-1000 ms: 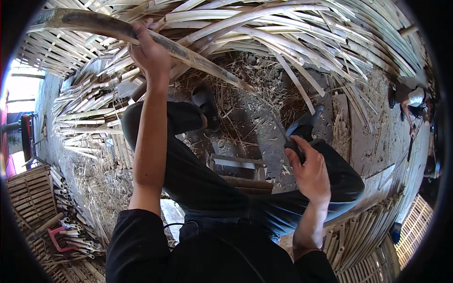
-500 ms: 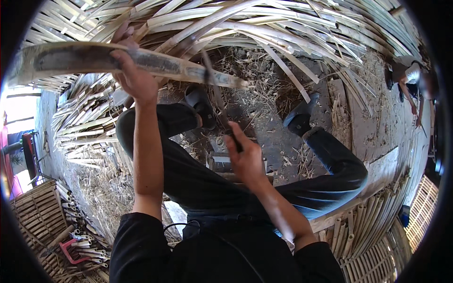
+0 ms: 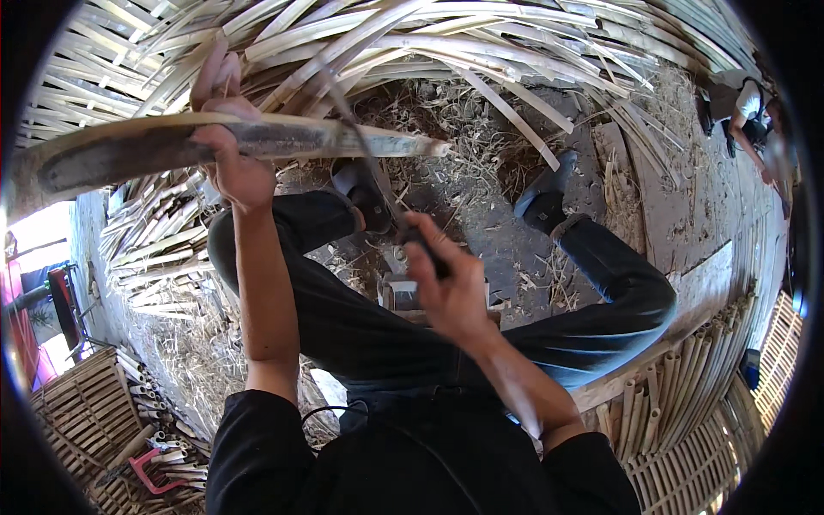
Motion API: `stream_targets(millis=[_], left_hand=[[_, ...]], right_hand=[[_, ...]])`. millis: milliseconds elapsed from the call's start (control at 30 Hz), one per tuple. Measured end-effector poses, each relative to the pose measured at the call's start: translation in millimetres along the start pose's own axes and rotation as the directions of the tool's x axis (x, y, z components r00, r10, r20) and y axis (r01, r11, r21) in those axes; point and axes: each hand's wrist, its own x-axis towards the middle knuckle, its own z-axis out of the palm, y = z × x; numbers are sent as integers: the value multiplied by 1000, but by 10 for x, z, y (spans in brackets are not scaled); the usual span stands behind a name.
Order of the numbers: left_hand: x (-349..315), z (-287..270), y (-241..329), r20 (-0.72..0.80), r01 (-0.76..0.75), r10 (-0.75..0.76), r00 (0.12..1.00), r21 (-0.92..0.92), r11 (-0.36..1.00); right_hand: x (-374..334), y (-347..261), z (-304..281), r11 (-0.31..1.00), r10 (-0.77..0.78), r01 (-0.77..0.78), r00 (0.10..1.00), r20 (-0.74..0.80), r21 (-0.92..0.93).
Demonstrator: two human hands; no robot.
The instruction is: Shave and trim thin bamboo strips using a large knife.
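My left hand grips a long split bamboo piece, held level across the upper left, its pointed end toward the right. My right hand is closed on the dark handle of a knife. The thin blade rises from the hand and meets the bamboo piece near its right part. I sit with my dark-trousered legs spread. My two dark shoes rest on the ground below the bamboo.
A large heap of pale bamboo strips arcs across the top. Shavings litter the ground. A small wooden block sits between my knees. A red-handled saw lies on slats at lower left. Another person crouches at upper right.
My right hand left my right knee, picked up the knife and brought its blade up to the bamboo. My left hand lowered and levelled the bamboo piece.
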Motion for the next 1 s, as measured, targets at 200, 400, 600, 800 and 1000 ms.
stream_targets(millis=[200,400,600,800,1000], left_hand=[[-58,68,-50,76,-4,15,997,-145,989],[-40,5,-20,-26,73,-75,997,-100,992],[-49,183,-110,-488,219,-293,823,-203,954],[-125,-256,-378,-587,354,-427,688,-242,903],[-140,44,-100,-540,229,-264,799,-133,964]], right_hand=[[447,556,-595,927,333,-345,938,-100,-149],[-209,-180,30,993,-94,90,994,56,71],[186,739,247,995,92,-96,988,-121,-25],[244,-101,349,984,-78,84,996,42,-160],[51,312,319,920,-332,326,943,9,-216]])
